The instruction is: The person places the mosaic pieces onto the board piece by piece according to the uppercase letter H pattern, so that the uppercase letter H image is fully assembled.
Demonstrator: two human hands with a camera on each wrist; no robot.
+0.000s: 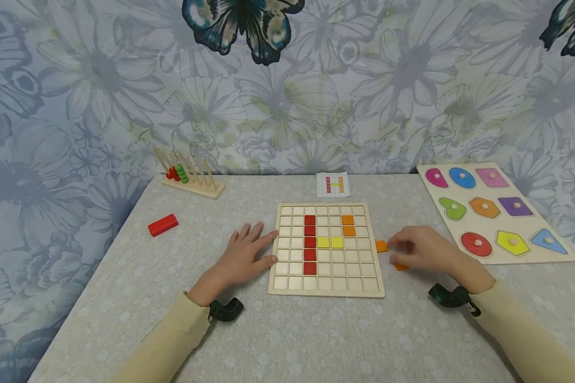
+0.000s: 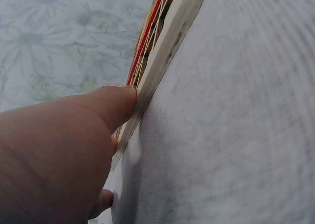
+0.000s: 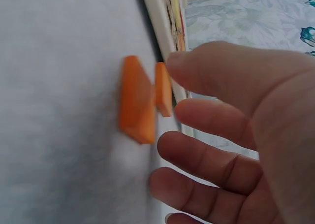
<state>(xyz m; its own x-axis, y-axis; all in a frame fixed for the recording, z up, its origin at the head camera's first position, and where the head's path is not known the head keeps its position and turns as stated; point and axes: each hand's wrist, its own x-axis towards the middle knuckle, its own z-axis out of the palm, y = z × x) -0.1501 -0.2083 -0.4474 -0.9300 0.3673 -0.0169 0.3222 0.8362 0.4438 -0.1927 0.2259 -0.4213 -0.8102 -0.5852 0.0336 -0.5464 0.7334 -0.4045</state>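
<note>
A wooden grid board [image 1: 326,287] lies on the table, with a column of several red tiles [image 1: 309,243], a pair of yellow tiles [image 1: 329,242] and a pair of orange tiles [image 1: 348,225] in its cells. My left hand [image 1: 241,258] rests flat at the board's left edge, fingers spread; thumb and index finger touch the rim. To the right of the board, my right hand [image 1: 424,249] hovers over two loose orange tiles, its fingers loosely bent and apart from the thumb. One loose tile [image 1: 381,246] is beside the board's edge; the nearer loose tile [image 3: 135,103] sits by the fingers.
A small pattern card [image 1: 333,184] is behind the board. At the back left stands a peg rack [image 1: 191,183] with red and green beads; a red block [image 1: 163,225] lies before it. A shape puzzle board [image 1: 489,226] is at right. The patterned wall backs the table.
</note>
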